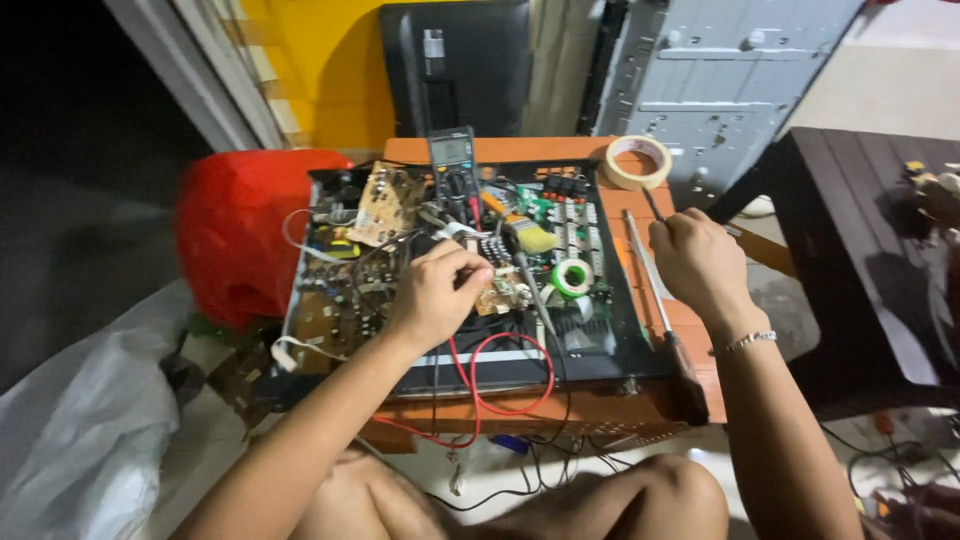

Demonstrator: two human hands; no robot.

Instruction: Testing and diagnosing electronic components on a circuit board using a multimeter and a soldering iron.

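A: Hidden or unclear items?

B: Left side of view dark and featureless. Open black chassis [600, 345] partly covered by both forearms; front edge lost under red and black test leads [500, 385]. Boards inside crowded with parts too small to identify. Right edge of frame: dark side table [860, 250], objects on it blurred. Lower right corner: cables, indistinct. Legs cut off at bottom edge.

A: Left hand?

B: Left hand [435, 295] over centre of chassis, fingers curled together, tips pinched on 1 small tan circuit board [503, 292]. Board sticks out to the right of the fingertips, roughly flat, just above the chassis floor. Underside of board not visible.

A: Right hand?

B: Right hand [700, 262] closed in a fist over the right rim of the chassis. 1 thin dark tool [652, 204] protrudes from the top of the fist, pointing away; lower part buried in the palm, kind not determinable. Metal bracelet at the wrist.

A: Nearby items?

B: Multimeter [453, 165] standing at the back of the chassis. Flat paintbrush [522, 230] lying just right of it. Green-cored spool [571, 277] just right of the small board. Long screwdriver [660, 310] on the orange table [690, 320], beside the right forearm. Roll of tape [637, 161] at the back right corner. Red bag [240, 230] left of the chassis.
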